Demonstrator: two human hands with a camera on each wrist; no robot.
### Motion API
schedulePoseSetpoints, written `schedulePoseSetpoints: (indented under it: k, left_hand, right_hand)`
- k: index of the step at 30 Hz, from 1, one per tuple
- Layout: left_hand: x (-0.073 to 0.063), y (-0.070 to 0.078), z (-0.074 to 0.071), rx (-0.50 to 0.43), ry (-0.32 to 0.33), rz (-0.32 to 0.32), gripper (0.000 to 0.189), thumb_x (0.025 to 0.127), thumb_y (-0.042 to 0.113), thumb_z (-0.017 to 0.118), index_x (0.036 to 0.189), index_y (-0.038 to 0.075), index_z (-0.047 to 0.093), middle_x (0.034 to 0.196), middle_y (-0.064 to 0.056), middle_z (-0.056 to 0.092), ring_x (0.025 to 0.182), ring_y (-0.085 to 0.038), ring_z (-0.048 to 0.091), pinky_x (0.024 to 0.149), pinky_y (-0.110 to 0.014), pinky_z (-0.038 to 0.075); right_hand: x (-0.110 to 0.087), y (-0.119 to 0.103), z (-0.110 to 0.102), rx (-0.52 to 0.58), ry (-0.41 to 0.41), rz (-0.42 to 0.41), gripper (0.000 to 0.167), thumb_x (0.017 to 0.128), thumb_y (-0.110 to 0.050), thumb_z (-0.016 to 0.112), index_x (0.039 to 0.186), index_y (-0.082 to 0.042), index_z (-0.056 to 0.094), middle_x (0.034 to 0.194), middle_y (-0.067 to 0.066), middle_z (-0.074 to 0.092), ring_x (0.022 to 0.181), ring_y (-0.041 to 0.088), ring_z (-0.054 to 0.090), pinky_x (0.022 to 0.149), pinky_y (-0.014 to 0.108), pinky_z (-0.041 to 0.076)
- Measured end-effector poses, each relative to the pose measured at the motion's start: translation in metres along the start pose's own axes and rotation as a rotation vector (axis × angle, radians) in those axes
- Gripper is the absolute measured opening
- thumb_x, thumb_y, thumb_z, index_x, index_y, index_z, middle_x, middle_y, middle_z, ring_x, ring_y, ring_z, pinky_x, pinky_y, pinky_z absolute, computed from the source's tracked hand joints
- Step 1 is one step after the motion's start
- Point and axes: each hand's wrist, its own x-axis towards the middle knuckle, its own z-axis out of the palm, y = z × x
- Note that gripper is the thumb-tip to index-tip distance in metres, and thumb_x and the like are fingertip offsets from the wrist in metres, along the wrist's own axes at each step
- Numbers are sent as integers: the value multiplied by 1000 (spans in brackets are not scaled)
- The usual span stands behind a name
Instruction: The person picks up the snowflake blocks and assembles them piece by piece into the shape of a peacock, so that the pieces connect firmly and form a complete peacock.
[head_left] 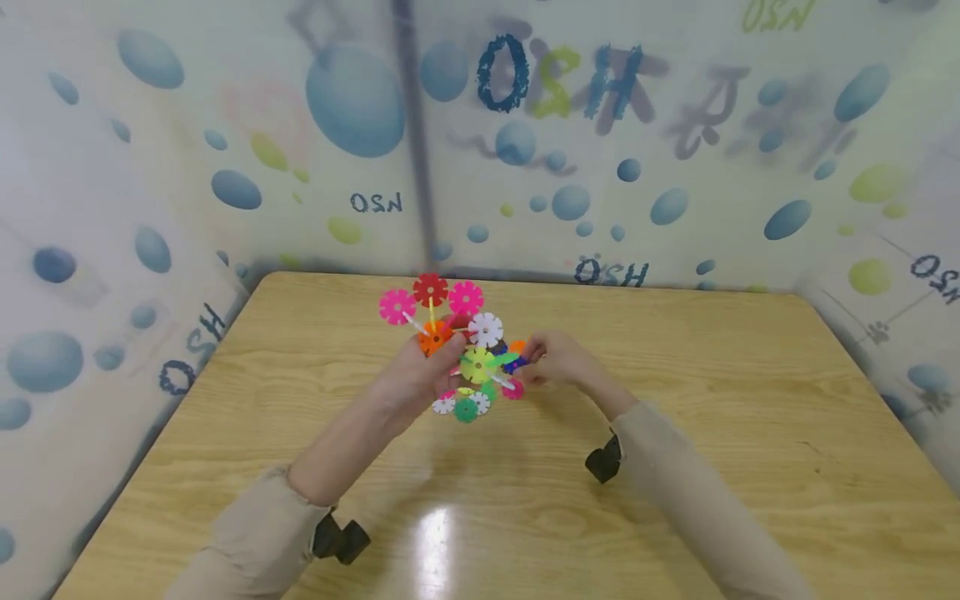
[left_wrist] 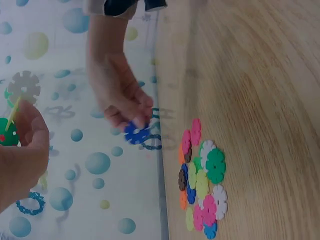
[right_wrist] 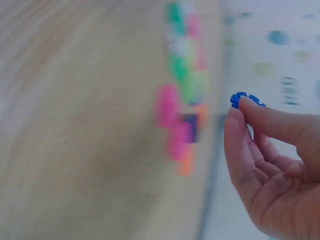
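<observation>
My left hand (head_left: 427,367) grips a built-up cluster of notched plastic snowflake discs; in it are a red disc (head_left: 431,290), a pink disc (head_left: 397,307), an orange disc (head_left: 434,339) and a white disc (head_left: 486,330). Some discs are partly hidden by the fingers. Just right of the cluster, my right hand (head_left: 558,360) pinches a blue snowflake disc (left_wrist: 136,134) between thumb and fingertips. The right wrist view shows that blue disc (right_wrist: 242,100) edge-on. In the left wrist view, a green disc (left_wrist: 8,132) shows beside the left hand (left_wrist: 25,155).
A loose pile of coloured discs (left_wrist: 201,184) lies on the wooden table (head_left: 675,375), blurred in the right wrist view. Behind the table stands a wall (head_left: 465,183) printed with blue bubbles and letters. Dark wrist devices (head_left: 341,537) are strapped at both sleeves.
</observation>
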Motion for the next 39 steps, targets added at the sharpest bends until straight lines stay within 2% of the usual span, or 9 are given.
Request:
schedulePoseSetpoints:
  k: [3, 6, 8, 13, 18, 26, 31, 36, 39]
  left_hand:
    - [1, 0, 7, -50, 92, -32, 32, 85, 36, 63, 102, 12, 50, 84, 9, 59, 73, -4, 57, 65, -19, 49]
    - [2, 3, 14, -23, 211, -59, 12, 87, 23, 61, 89, 14, 53, 76, 10, 59, 66, -4, 53, 62, -17, 46]
    - [3, 5, 17, 16, 276, -69, 12, 86, 23, 62, 87, 13, 55, 73, 9, 58, 65, -6, 50, 61, -18, 42]
    - [4, 8, 21, 63, 348, -77, 16, 84, 24, 64, 90, 11, 56, 75, 8, 57, 72, -9, 49, 69, -23, 40]
    - [6, 10, 23, 95, 361, -116, 25, 84, 29, 65, 98, 11, 56, 87, 5, 57, 83, -12, 49, 76, -27, 41]
    - [6, 11, 23, 58, 336, -139, 39, 86, 30, 63, 115, 11, 46, 113, -1, 51, 103, -17, 48, 93, -33, 42]
    - [7, 9, 21, 43, 274, -142, 37, 87, 27, 62, 116, 12, 46, 110, 1, 53, 100, -16, 50, 90, -31, 43]
    - [6, 6, 20, 23, 197, -105, 26, 87, 18, 62, 108, 13, 48, 99, 4, 54, 95, -14, 51, 89, -31, 42]
    - [6, 6, 21, -4, 182, -76, 19, 87, 14, 61, 101, 12, 49, 91, 5, 53, 85, -11, 51, 80, -24, 42]
  right_hand:
    - [-22, -17, -14, 84, 48, -88, 19, 84, -9, 63, 95, 4, 55, 87, 15, 63, 78, 26, 65, 73, 37, 56]
    - [-46, -33, -23, 103, 111, -210, 18, 87, -14, 61, 96, 0, 58, 91, 16, 65, 82, 27, 66, 73, 33, 56]
    - [-61, -41, -26, 85, 161, -307, 16, 87, -17, 61, 94, -2, 60, 90, 14, 66, 80, 23, 66, 72, 29, 55]
    - [-81, -50, -26, -57, 309, -614, 6, 84, -10, 64, 89, -7, 64, 83, 6, 67, 72, 8, 62, 67, 23, 54]
    - [-83, -49, -23, -143, 414, -855, 12, 78, 3, 67, 87, -4, 65, 81, 6, 68, 70, 8, 63, 64, 21, 54]
    - [-82, -49, -22, -240, 500, -992, 13, 74, 3, 70, 85, -2, 65, 77, 8, 68, 68, 11, 65, 64, 18, 53]
    - [-81, -45, -23, -254, 512, -1045, 7, 81, -6, 66, 85, -1, 65, 78, 6, 67, 67, 11, 64, 64, 15, 51]
    - [-81, -43, -24, -274, 513, -1117, 26, 89, -24, 55, 84, 0, 64, 77, 6, 67, 66, 12, 63, 63, 17, 52]
    - [-80, -43, -24, -283, 514, -1160, 29, 90, -26, 52, 84, 1, 64, 77, 8, 67, 66, 13, 63, 63, 18, 52]
